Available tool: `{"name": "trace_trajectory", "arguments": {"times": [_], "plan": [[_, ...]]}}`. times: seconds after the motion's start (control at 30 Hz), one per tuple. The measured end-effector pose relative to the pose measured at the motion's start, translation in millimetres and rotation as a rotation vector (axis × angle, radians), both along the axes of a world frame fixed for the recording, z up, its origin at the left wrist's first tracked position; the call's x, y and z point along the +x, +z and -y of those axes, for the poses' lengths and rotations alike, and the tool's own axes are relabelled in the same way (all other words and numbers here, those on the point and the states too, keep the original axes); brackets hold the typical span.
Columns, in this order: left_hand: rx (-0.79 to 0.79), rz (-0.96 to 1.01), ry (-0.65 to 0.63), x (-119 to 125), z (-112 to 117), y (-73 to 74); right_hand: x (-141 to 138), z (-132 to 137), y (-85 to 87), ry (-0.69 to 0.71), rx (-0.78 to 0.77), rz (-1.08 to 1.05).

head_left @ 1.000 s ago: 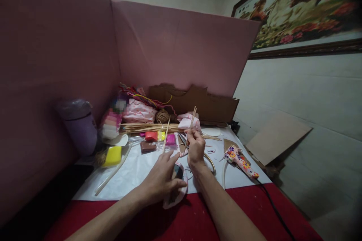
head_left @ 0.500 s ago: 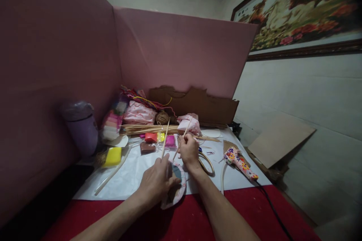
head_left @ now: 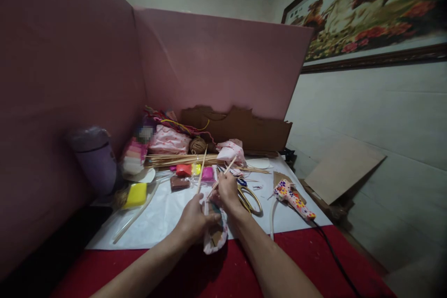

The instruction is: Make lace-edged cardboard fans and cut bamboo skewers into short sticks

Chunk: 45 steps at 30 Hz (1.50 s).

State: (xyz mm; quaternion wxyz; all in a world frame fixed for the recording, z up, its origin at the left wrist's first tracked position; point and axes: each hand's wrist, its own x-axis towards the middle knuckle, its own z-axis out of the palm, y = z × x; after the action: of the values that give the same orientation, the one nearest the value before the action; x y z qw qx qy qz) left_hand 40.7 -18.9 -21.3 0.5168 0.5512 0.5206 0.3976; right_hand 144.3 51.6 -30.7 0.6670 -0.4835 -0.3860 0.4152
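At lower centre, a cloth-edged piece [head_left: 218, 236] is gripped by the half-curled left hand [head_left: 194, 220] — just above, a stick [head_left: 230, 165] is pinched by the right hand [head_left: 227, 192].

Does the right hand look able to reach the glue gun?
Probably: the scissors between right hand and glue gun lie flat, though the hand's stick may need putting down first.

Head-worn view, facing forward and down, hands [head_left: 193, 218] near
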Motion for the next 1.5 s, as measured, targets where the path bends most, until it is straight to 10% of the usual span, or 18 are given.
{"name": "trace_trajectory", "arguments": {"times": [0.27,1.5], "plan": [[-0.099,0.532,0.081,-16,-5,30.0,7,14,36.8,0.103,0.071,-0.246],[-0.084,0.708,0.088,-16,-1,30.5,-2,23,29.6,0.118,0.149,-0.076]]}}
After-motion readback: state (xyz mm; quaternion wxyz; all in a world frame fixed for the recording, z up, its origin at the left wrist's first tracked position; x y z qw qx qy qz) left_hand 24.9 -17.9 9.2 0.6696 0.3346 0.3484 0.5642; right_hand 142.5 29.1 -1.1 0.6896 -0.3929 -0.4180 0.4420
